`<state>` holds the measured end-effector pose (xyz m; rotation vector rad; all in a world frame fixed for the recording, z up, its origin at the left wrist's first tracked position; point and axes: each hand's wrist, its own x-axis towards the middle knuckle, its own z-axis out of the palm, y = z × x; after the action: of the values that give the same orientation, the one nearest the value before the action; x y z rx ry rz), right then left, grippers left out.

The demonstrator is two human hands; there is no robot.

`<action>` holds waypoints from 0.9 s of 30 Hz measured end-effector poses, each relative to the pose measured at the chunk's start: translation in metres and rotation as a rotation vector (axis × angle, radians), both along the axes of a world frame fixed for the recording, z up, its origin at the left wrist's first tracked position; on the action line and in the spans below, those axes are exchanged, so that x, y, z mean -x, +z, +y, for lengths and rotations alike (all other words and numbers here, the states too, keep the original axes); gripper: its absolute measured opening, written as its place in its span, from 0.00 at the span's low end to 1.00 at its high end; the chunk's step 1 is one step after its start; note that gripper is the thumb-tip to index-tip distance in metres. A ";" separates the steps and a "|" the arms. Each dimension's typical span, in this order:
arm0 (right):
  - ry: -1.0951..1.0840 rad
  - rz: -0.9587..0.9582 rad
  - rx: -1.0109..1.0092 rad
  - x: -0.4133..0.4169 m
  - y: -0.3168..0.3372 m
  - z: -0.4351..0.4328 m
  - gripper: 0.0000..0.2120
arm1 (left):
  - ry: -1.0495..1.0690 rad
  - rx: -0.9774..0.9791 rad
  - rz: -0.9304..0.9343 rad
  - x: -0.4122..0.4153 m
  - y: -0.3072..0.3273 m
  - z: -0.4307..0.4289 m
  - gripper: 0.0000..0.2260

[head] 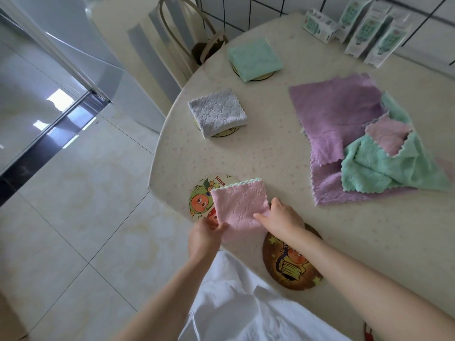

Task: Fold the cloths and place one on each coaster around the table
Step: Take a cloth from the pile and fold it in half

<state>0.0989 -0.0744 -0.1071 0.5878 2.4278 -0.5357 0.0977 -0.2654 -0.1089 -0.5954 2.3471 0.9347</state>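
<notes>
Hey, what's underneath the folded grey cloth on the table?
A round coaster: only its near rim peeks out from under the grey cloth. The rest of the coaster, print included, is covered.

Cream, faintly speckled table (369, 242) with a rounded edge, standing on glossy pale floor tiles (73, 217). A cream chair (170, 28) with an arched back is at the far side. White wall tiles (268, 8) have dark grout. A glossy grey-white cabinet (37, 82) reflects daylight at left. Boxed cartons (369, 33) line the wall.
</notes>
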 end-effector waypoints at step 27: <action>-0.711 0.003 0.962 0.025 0.019 -0.020 0.09 | 0.363 -0.911 -0.096 0.047 0.024 -0.035 0.16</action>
<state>0.0742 -0.0939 -0.0880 0.9568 1.5835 -1.8182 0.0508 -0.3006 -0.0845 -0.6443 1.4881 1.9064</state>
